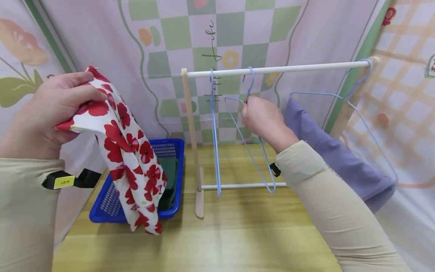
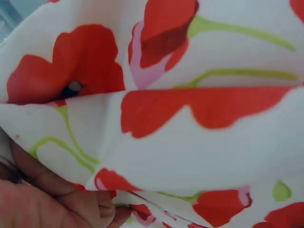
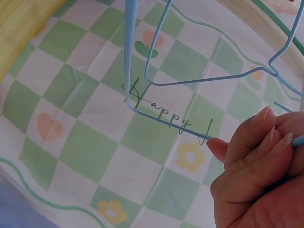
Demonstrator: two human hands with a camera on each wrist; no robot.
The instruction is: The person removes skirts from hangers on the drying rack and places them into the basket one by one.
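My left hand (image 1: 64, 102) grips a white cloth with red poppies (image 1: 125, 139), which hangs down in folds over the side of the blue basket. The cloth fills most of the left wrist view, with fingers (image 2: 71, 199) tucked under its edge. My right hand (image 1: 265, 117) holds a blue wire hanger (image 1: 244, 141) just below its hook, and that hook is still over the white rail (image 1: 289, 68). In the right wrist view the fingers curl round the hanger's wire (image 3: 175, 126). To the left, a second blue hanger (image 1: 215, 143) hangs edge-on from the rail.
A blue plastic basket (image 1: 181, 170) with dark green cloth (image 1: 170, 170) inside stands left of the rack's wooden post (image 1: 191, 132). At the right end, a purple cloth (image 1: 326, 151) drapes over another hanger (image 1: 370, 132). Patterned curtains surround the wooden table (image 1: 238, 234).
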